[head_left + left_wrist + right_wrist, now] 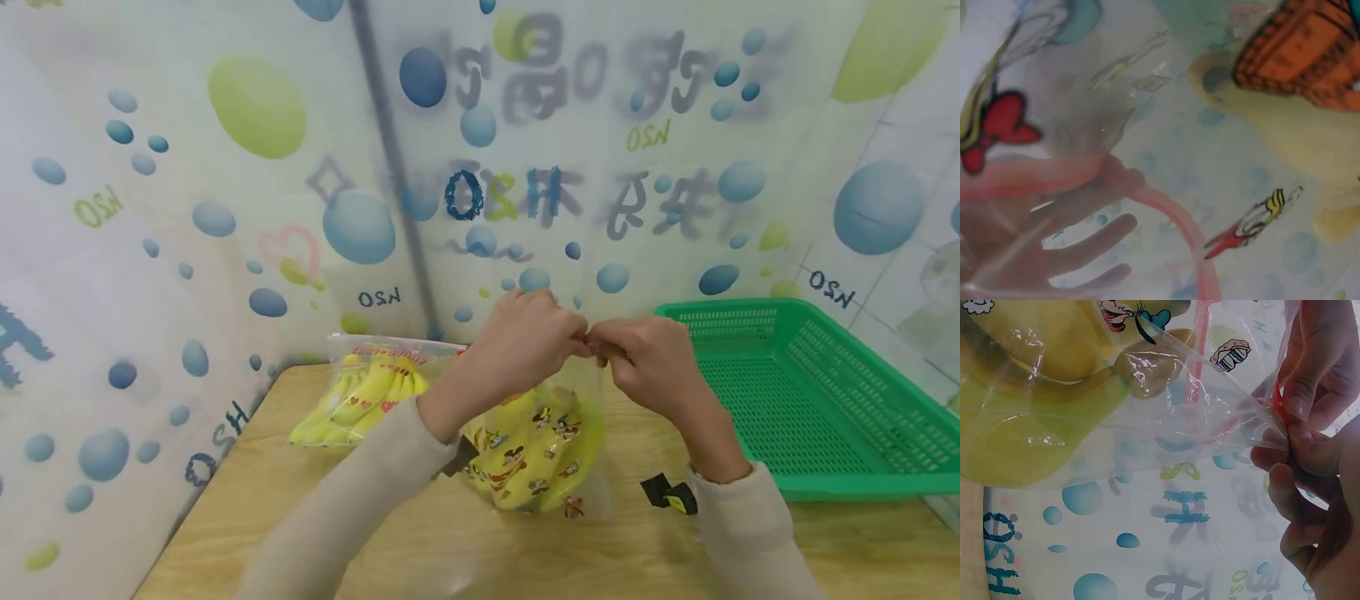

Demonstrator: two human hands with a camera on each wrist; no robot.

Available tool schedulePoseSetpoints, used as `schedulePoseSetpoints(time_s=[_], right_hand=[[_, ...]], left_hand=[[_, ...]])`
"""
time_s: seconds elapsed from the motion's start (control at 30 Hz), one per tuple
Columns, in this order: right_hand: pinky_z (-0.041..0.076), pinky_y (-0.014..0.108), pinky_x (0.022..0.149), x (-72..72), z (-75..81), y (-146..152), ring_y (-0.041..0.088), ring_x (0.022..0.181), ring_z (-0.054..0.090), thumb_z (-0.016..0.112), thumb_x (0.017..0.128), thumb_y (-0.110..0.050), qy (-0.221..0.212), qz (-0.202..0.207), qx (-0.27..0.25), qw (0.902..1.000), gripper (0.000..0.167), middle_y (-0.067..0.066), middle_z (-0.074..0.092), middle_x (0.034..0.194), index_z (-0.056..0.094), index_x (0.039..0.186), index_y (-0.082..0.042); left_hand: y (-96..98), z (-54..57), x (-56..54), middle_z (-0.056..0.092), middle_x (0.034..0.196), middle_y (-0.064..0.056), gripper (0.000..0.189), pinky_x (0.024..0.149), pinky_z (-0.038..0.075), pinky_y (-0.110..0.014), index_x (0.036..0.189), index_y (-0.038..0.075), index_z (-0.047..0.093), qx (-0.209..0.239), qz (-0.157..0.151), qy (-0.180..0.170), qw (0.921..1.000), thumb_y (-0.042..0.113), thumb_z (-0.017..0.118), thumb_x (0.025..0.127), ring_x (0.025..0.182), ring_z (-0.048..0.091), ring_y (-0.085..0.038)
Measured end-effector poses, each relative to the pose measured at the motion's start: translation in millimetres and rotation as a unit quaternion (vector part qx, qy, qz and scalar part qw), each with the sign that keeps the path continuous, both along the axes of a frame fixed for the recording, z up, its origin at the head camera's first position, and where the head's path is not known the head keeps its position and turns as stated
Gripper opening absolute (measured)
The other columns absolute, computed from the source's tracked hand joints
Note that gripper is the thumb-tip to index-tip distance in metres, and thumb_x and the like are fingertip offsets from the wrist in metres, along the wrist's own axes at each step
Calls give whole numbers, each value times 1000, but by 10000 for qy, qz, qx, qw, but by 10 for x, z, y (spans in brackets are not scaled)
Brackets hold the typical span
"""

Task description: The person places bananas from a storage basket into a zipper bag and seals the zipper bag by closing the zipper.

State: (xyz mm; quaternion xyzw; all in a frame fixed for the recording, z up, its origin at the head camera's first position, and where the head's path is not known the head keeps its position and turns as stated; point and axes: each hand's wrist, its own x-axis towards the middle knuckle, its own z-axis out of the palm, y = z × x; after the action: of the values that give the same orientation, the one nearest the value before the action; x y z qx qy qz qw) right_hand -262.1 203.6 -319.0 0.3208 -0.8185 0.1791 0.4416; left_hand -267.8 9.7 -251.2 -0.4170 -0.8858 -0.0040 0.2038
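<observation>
A clear zip bag printed with cartoon figures stands on the table with yellow bananas inside. My left hand and right hand meet at its top right corner. Both pinch the bag's edge there, fingertips close together, by the red zip strip. In the left wrist view, plastic covers much of the picture; the left hand shows through it, some fingers extended beside the pink strip. The right wrist view has my right hand gripping the corner with curled fingers.
Another zip bag of bananas, with red lettering and hearts, lies at the table's back left. A green plastic basket stands on the right. Behind the wooden table hangs a curtain patterned with bubbles.
</observation>
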Motion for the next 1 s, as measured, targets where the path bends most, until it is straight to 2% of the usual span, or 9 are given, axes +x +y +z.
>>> schedulePoseSetpoints(time_s=[0.2, 0.43, 0.57, 0.67, 0.87, 1.0], right_hand=[[22, 18, 42, -10, 15, -6, 0, 42, 36, 69, 90, 1, -178, 37, -80, 9998, 23, -8, 63, 56, 76, 78, -18], [28, 18, 43, -4, 31, 19, 0, 44, 44, 77, 87, -6, -323, 142, -88, 9993, 18, -10, 65, 58, 75, 76, -20], [32, 19, 45, 36, 63, 77, -2, 47, 46, 78, 87, -5, -531, 224, -79, 9983, 21, -13, 63, 58, 73, 74, -21], [36, 20, 47, 68, 86, 127, -3, 49, 48, 78, 87, -5, -731, 254, -65, 9970, 22, -13, 63, 59, 73, 74, -22], [38, 21, 49, 98, 106, 200, -5, 50, 47, 78, 87, -4, -897, 272, 66, 9956, 25, -15, 62, 59, 71, 72, -23], [40, 22, 50, 125, 133, 267, -6, 52, 48, 78, 87, -4, -1039, 231, 105, 9943, 23, -16, 63, 60, 74, 75, -23]], left_hand=[[-33, 21, -47, 42, 56, 8, 27, 53, 23, -26, 80, 28, 73, -201, -115, 99, 9997, 39, 64, 102, 60, 45, -12], [-89, 5, -125, 33, 54, 8, 39, 46, 19, -22, 65, 25, 56, -191, -310, -121, 9993, 35, 66, 101, 50, 30, -8], [-120, 18, -139, 48, 57, 10, 30, 45, 23, -22, 72, 27, 64, -304, -351, -191, 9987, 37, 69, 99, 51, 38, -8], [-137, 31, -143, 61, 66, 11, 21, 45, 29, -23, 80, 28, 72, -392, -422, -144, 9982, 38, 69, 99, 57, 47, -9], [-206, 40, -182, 70, 75, 14, 15, 44, 31, -23, 87, 29, 76, -338, -673, -327, 9966, 37, 69, 98, 57, 51, -9], [-270, 61, -202, 74, 83, 15, 15, 43, 31, -22, 86, 29, 75, -354, -593, -620, 9957, 37, 69, 98, 57, 54, -7]])
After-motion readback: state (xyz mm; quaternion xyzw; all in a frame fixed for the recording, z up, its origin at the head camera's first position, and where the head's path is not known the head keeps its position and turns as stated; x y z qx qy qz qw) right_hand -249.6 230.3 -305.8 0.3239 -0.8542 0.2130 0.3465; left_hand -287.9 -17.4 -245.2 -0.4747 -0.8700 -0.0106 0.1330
